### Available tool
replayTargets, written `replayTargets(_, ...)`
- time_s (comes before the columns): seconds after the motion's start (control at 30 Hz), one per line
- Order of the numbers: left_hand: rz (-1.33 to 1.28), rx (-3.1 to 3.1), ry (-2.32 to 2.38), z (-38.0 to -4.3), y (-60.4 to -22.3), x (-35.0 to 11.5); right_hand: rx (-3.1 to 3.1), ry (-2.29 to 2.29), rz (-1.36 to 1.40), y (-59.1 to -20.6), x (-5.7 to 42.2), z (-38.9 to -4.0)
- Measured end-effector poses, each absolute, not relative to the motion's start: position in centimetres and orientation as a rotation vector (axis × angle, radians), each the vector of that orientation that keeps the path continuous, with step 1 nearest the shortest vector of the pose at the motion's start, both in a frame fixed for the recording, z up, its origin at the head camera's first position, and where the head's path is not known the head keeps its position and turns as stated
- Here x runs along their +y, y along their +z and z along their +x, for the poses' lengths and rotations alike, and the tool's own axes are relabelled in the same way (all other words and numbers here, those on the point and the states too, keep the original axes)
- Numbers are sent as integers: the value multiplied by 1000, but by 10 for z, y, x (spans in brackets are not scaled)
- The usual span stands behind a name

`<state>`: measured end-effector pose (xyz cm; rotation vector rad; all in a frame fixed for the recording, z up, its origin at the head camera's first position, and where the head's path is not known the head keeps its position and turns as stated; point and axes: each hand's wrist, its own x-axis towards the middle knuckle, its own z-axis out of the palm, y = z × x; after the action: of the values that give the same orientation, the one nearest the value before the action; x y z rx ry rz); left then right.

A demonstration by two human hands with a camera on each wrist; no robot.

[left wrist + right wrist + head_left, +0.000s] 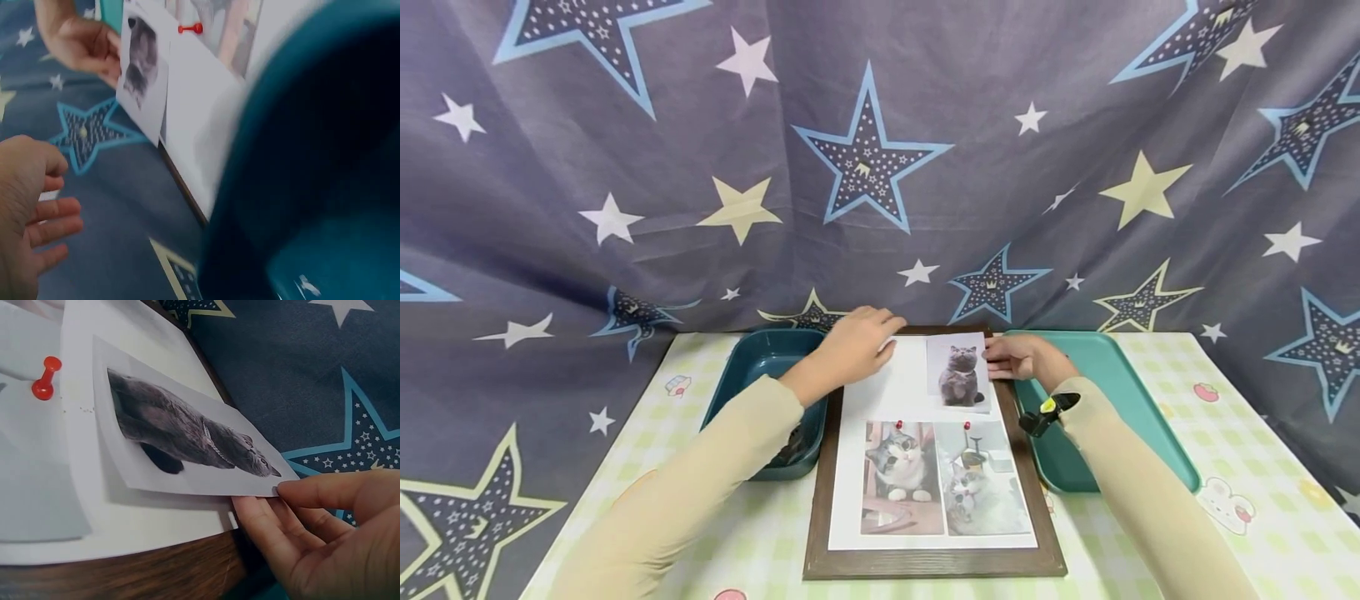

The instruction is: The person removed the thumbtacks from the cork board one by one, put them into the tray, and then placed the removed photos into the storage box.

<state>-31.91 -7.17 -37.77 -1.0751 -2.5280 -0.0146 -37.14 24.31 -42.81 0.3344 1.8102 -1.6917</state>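
Note:
A photo of a grey cat [961, 372] lies over the upper right of a white, brown-framed board [887, 392]. My right hand [1017, 357] pinches its right edge between thumb and fingers. In the right wrist view, the photo [187, 437] is tilted, its near edge raised off the board. Above the board's upper left is my left hand [859, 343], apart from the photo; the left wrist view shows its fingers [56, 230] loosely bent with nothing between them. Two more cat photos [902, 492] hang side by side lower down, each under a red push pin [967, 425].
Left of the board stands a deep dark teal bin [718, 400], partly behind my left forearm, with something dark inside. A flat green tray [1120, 400] lies to the right, under my right wrist. Behind the checked tablecloth [1262, 433] hangs a star-patterned curtain [1000, 192].

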Motion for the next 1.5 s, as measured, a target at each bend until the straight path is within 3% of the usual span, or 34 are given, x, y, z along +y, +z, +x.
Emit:
replayTargets(0.5,-411,-2953,-682,-308,-355,-174,1679,-1795,303,-416,250,-367)
replayTargets(0.93,16,-3266,-1407,-309,-347,-255,1543,-1872,188,-398,253,-361)
replayTargets(1.5,318,-3161,-1728,-324,-369,-295,1475,-1906,165,-389,241,-360)
